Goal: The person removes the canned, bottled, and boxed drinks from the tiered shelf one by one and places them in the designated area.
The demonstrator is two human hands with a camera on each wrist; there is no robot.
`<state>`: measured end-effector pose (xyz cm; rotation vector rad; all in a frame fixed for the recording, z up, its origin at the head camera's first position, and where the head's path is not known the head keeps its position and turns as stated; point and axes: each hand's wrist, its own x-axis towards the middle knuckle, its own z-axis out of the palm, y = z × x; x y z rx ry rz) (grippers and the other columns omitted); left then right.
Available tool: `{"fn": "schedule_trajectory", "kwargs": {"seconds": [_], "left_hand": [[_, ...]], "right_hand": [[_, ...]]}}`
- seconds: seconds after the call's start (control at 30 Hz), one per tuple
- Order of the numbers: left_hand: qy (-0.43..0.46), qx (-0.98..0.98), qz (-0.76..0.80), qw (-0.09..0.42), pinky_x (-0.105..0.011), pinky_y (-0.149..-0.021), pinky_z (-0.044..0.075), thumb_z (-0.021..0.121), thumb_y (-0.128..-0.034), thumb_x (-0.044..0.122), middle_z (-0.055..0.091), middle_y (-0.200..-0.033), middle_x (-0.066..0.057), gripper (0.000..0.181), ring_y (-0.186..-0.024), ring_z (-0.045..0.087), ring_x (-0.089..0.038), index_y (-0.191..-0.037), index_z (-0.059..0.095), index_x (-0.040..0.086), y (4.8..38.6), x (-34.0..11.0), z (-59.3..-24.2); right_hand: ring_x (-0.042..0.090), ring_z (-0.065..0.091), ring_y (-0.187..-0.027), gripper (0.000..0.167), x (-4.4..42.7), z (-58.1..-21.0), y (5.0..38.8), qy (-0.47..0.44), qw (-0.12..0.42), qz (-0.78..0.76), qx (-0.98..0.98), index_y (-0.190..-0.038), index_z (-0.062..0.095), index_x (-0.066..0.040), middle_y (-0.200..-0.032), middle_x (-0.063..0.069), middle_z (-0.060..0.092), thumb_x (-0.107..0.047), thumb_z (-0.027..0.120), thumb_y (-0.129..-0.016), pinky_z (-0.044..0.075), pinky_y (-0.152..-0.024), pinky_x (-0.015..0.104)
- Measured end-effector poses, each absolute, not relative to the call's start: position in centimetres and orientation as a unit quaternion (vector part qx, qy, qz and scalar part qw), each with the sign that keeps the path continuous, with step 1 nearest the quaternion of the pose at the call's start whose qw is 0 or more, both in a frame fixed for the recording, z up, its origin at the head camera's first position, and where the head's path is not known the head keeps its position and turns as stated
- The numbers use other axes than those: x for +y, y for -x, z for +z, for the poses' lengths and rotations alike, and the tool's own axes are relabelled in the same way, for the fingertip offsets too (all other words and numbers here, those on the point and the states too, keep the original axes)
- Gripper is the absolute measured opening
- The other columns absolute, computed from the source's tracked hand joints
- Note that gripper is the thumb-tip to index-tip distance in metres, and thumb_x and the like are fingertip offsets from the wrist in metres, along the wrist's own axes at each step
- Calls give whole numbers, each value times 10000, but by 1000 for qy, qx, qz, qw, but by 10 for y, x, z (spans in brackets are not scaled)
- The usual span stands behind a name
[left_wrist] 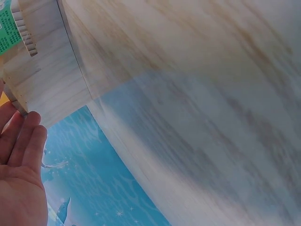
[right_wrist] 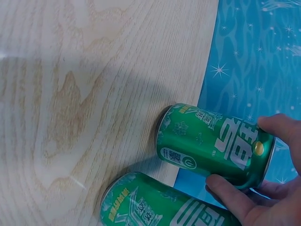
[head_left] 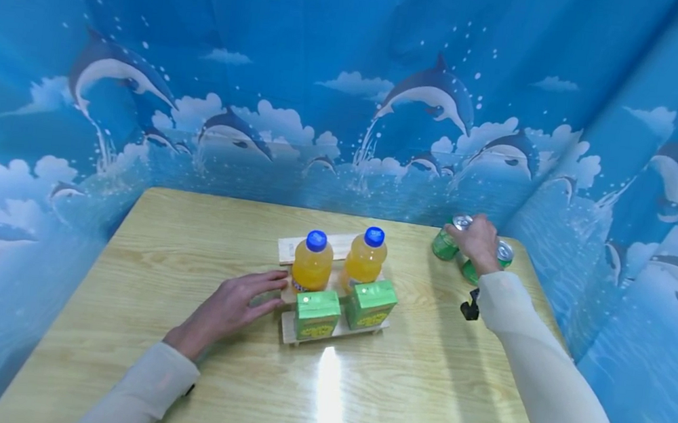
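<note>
At the back right, my right hand [head_left: 476, 242] grips a green drink can [head_left: 445, 244] near its top, thumb on one side and fingers on the other. The right wrist view shows this can [right_wrist: 211, 143] beside a second green can [right_wrist: 160, 205], both on the table. My left hand [head_left: 237, 302] has its fingers extended at the left end of a small wooden stepped rack [head_left: 289, 328]; in the left wrist view its fingertips touch the rack's edge. Two orange drink bottles [head_left: 312, 263] with blue caps stand on the rack, behind two green juice cartons [head_left: 316, 316].
A small black object [head_left: 470, 306] lies near my right wrist. The wooden table [head_left: 188, 245] ends at a blue dolphin-print curtain [head_left: 317, 182] along the back and sides. The second can stands close to my right hand.
</note>
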<state>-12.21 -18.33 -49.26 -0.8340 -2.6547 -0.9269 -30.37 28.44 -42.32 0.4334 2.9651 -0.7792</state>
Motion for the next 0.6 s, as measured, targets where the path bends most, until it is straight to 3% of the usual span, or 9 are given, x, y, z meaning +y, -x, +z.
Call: {"fn": "schedule_trajectory", "kwargs": {"seconds": [0.27,0.6], "left_hand": [[282,-901,-313,103,-496,-1072,622,870,-938,178,683,-1505,-111,490,-1317,717,-327,-1397,724,84,123,-183,-494],[272,-904,-316,92,-508,-1089,612,852,-960,219,672,-1523,-93,487,-1334,708,-328,-1413,717,101,122,-182,-492]], "right_hand": [[548,499,-1399,815,285,-418,302,-133,28,-266,954,-1555,382,125,-1503,378,492,-407,718,-1037,490,-1180,679],[541,271,-1594,885,282,-404,296,-124,26,-315,941,-1707,236,-1,-1739,319,256,-420,667,-1058,324,-1289,721]]}}
